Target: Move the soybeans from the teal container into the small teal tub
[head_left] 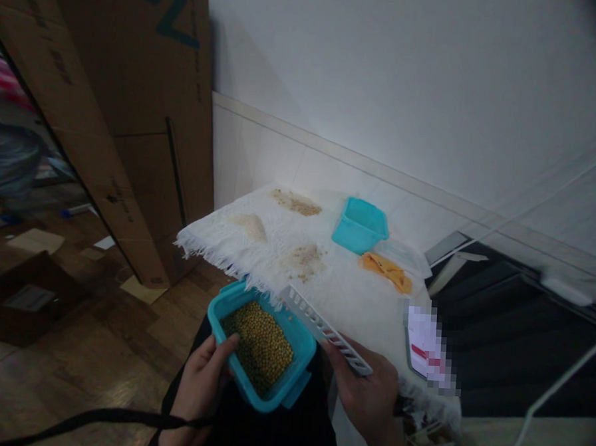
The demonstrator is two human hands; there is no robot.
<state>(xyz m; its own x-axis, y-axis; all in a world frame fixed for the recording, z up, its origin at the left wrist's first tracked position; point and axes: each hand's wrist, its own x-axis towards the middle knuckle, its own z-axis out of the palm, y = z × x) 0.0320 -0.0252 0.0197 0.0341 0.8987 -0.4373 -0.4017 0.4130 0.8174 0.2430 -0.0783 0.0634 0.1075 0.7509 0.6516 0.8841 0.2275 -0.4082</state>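
Note:
A teal plastic container (299,346), tilted just below the table's front edge, holds a bed of yellowish-green beans (259,341). My left hand (203,371) grips its left rim, thumb over the edge. In my right hand (364,386) is a white slotted plastic panel (325,327), seen almost edge-on, its far end beside the white cloth's fringe. Some fingers of both hands are hidden. On the cloth (368,310) lie a pile of pale grains (250,226), a patch of tan pieces (296,203) and a mixed scatter (306,260).
A second teal container (360,226) stands near the wall, with an orange cloth (388,273) in front and a clear lid (411,259) beside it. A phone (429,346) lies at the right edge. Large cardboard boxes (145,95) rise on the left; a white cable (533,408) crosses the right.

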